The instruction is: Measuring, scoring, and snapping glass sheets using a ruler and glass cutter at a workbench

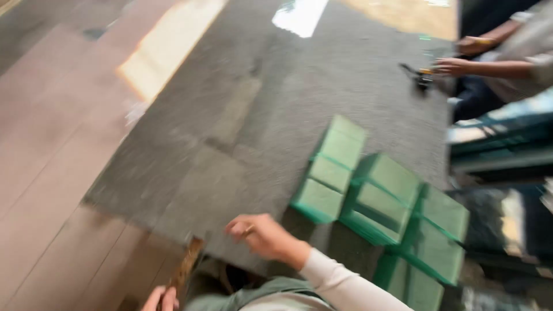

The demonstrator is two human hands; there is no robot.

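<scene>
The left hand point(161, 298) grips a wooden stick point(185, 269); the right hand point(260, 233), fingers loosely curled, hovers on the grey mat point(276, 115) near green blocks point(380, 196).

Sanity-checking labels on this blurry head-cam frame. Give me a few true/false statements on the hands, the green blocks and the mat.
1. The green blocks lie in stacks on the dark grey mat. True.
2. The right hand grips a green block. False: it hovers over the mat's near edge, left of the blocks, touching none of them.
3. The left hand is at a brown wooden piece at the bottom edge. True.
4. No one else is in view. False: another person's hands are at the top right, by a small dark tool.
5. The mat covers the whole floor. False: wooden floor shows to its left.
</scene>
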